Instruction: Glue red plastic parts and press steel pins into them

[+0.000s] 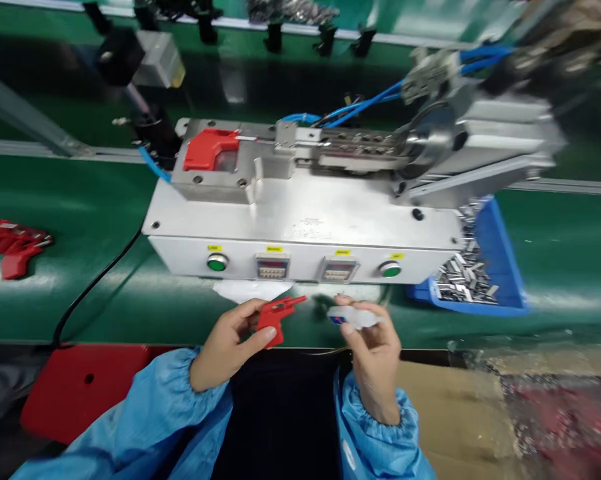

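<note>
My left hand [237,340] is closed on a red gun-shaped plastic part [271,321], thumb on its grip and thin nose pointing right. Across a small gap, my right hand [375,343] pinches a small whitish translucent object with a blue and red end [356,317]; it looks like a little bottle, but blur hides its exact kind. Both hands are over the bench's front edge, in front of a metal bench machine [305,213]. In the machine's fixture lies another red gun-shaped part [210,148], with a thin metal piece at its nose.
A blue bin [513,287] of small metal pieces stands right of the machine. Several red parts [17,243] lie at the left. A black cable [100,287] crosses the green bench [95,207]. Below are a red stool [87,393] and a bag of red parts [565,413].
</note>
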A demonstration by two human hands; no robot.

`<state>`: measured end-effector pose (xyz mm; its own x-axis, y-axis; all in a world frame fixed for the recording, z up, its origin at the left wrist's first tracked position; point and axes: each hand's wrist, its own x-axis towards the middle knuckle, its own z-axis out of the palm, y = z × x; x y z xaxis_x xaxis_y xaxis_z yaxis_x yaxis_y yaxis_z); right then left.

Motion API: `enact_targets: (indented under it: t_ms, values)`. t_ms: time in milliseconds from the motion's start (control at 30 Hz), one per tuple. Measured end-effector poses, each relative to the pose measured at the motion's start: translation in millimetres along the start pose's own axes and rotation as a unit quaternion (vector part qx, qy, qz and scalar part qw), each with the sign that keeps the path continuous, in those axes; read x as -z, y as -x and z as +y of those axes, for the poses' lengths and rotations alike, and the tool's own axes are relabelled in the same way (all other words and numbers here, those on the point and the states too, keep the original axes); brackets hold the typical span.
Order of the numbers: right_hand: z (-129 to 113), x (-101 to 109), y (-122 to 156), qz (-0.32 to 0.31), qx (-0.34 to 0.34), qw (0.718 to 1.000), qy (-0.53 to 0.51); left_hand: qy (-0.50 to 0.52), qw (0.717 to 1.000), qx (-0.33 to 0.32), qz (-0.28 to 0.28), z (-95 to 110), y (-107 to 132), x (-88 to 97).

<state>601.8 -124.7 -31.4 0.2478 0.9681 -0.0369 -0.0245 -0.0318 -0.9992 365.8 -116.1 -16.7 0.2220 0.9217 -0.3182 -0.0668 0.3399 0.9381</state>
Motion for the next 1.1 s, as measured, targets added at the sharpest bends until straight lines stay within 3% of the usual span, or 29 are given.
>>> enact_targets:
  t_ms: [167, 267, 433, 533, 600, 667, 733, 800, 900, 933, 1000, 1100]
  values:
    - [14, 12, 3, -0.009, 0.061, 0.982, 0.178, -0.024, 0.996, 0.08, 0.034, -22, 6, 36.0]
    - [15, 21, 7, -0.014, 0.098, 0.961, 0.26, -0.024, 0.994, 0.091, 0.047, -37, 0, 54.4]
    - [0, 47, 6, 0.028, 0.207, 0.915, 0.347, 0.025, 0.998, 0.012, 0.061, -53, -13, 53.2]
    - [-35, 46, -17, 0.031, 0.278, 0.895, 0.349, 0.051, 0.996, -0.04, 0.069, -59, -25, 45.7]
    - [-70, 25, -37, -0.016, 0.337, 0.881, 0.332, 0.065, 0.995, -0.052, 0.056, -63, -29, 41.8]
    - [-107, -10, -62, -0.102, 0.39, 0.859, 0.316, 0.08, 0.994, -0.067, 0.039, -65, -31, 39.8]
    - [-137, -54, -93, -0.212, 0.416, 0.818, 0.337, 0.085, 0.993, -0.084, 0.024, -68, -33, 39.7]
    - [-157, -100, -128, -0.282, 0.423, 0.762, 0.402, 0.077, 0.992, -0.099, 0.014, -70, -36, 41.2]
    - [-174, -158, -174, -0.303, 0.364, 0.677, 0.564, 0.068, 0.991, -0.118, -0.008, -76, -44, 43.7]
    - [-178, -171, -185, -0.304, 0.353, 0.66, 0.589, 0.072, 0.99, -0.124, -0.013, -79, -48, 44.1]
    - [-182, -189, -199, -0.307, 0.351, 0.639, 0.612, 0.088, 0.987, -0.133, -0.022, -86, -55, 44.0]
    - [-183, -196, -204, -0.307, 0.369, 0.621, 0.62, 0.109, 0.984, -0.136, -0.03, -94, -64, 42.8]
